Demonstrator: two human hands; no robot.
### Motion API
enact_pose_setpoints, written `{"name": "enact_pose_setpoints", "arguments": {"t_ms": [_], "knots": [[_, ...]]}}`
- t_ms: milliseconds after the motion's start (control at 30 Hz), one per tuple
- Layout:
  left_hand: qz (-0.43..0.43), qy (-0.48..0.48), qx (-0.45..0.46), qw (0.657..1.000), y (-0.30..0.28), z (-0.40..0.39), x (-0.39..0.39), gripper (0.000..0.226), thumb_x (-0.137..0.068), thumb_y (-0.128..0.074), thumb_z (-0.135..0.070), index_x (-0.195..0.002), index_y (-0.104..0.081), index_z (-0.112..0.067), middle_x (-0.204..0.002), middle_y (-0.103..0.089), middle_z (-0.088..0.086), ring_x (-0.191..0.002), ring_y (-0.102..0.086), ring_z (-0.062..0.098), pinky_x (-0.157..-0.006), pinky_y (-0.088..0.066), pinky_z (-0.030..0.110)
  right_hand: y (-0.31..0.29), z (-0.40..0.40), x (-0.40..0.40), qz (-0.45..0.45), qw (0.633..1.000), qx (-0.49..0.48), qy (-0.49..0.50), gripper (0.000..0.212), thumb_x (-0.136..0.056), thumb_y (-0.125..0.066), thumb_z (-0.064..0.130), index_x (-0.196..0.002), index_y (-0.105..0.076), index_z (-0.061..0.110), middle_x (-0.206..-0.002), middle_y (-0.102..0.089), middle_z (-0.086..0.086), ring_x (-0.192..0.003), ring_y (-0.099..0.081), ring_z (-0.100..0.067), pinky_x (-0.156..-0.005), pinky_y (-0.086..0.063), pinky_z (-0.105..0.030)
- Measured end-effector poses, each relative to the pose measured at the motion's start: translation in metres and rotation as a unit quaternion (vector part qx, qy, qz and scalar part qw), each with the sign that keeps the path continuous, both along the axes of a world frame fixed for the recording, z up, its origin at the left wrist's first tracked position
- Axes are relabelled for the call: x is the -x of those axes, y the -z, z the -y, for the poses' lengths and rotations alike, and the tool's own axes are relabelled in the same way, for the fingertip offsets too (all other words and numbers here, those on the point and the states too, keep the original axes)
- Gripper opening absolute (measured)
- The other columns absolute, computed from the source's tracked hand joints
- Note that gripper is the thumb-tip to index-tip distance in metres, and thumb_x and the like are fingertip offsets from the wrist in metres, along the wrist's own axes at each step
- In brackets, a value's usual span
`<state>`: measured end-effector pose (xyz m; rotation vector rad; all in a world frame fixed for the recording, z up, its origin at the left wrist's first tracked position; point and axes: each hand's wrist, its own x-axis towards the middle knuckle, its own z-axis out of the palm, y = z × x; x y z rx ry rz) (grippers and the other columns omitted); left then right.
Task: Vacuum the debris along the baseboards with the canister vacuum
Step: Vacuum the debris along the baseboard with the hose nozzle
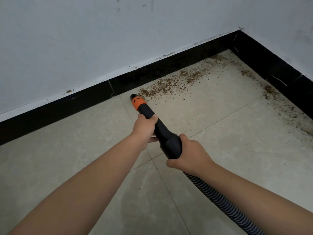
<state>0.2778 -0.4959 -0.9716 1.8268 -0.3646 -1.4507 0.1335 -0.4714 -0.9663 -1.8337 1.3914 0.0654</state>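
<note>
1. Debris (171,85), brown crumbs, lies strewn along the black baseboard (84,106) at the far wall and on round the right corner.
2. Nozzle (138,102) with its orange collar points at the near left end of that trail.
3. Left hand (144,128) grips the nozzle tube.
4. Right hand (188,155) wraps the handle end, where the ribbed hose (220,199) leaves.

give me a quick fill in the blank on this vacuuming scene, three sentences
1. The collar near the tip of the vacuum nozzle is ____.
2. The left hand and right hand grip the nozzle, so ____ hands hold it.
3. The brown debris lies on the floor along the ____ baseboard.

Missing words: orange; both; black
</note>
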Motion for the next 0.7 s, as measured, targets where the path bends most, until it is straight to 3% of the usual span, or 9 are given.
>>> {"name": "enact_pose_setpoints", "arguments": {"t_ms": [100,267,500,700], "knots": [[-0.016,0.014,0.0,1.0,0.0,0.005,0.01,0.044,-0.099,-0.044,-0.022,-0.14,-0.029,-0.013,-0.117,-0.052,0.008,-0.077,-0.057,0.018,-0.053,-0.049,0.031,-0.002,0.0,0.011,-0.007,1.0,0.003,0.018,0.049,-0.067,-0.074,0.033,-0.099,-0.04,0.02,-0.085,-0.054,0.007,-0.073,-0.056,-0.011,-0.057,-0.046,-0.022],[-0.023,0.026,0.002,0.999,-0.002,0.015,0.021,0.05,-0.099,-0.044,-0.022,-0.144,-0.024,-0.014,-0.127,-0.05,0.01,-0.098,-0.056,0.027,-0.053,-0.05,0.031,-0.004,0.007,0.021,-0.019,0.999,0.011,0.034,0.048,-0.065,-0.073,0.033,-0.098,-0.041,0.02,-0.081,-0.053,0.009,-0.068,-0.053,-0.006,-0.052,-0.042,-0.02],[-0.029,0.025,0.012,0.999,-0.001,0.017,0.023,0.05,-0.099,-0.044,-0.022,-0.144,-0.024,-0.015,-0.118,-0.052,0.007,-0.082,-0.057,0.02,-0.054,-0.05,0.03,-0.005,0.01,0.022,-0.019,0.999,0.009,0.036,0.046,-0.066,-0.073,0.032,-0.097,-0.042,0.019,-0.083,-0.055,0.005,-0.072,-0.056,-0.01,-0.056,-0.045,-0.022],[-0.01,0.035,0.008,0.999,0.0,0.019,0.018,0.048,-0.099,-0.043,-0.022,-0.143,-0.025,-0.015,-0.124,-0.051,0.009,-0.093,-0.056,0.025,-0.055,-0.05,0.031,0.0,0.01,0.014,-0.013,0.999,0.006,0.036,0.047,-0.067,-0.073,0.032,-0.096,-0.038,0.02,-0.08,-0.051,0.009,-0.066,-0.05,-0.003,-0.049,-0.037,-0.018]]}}
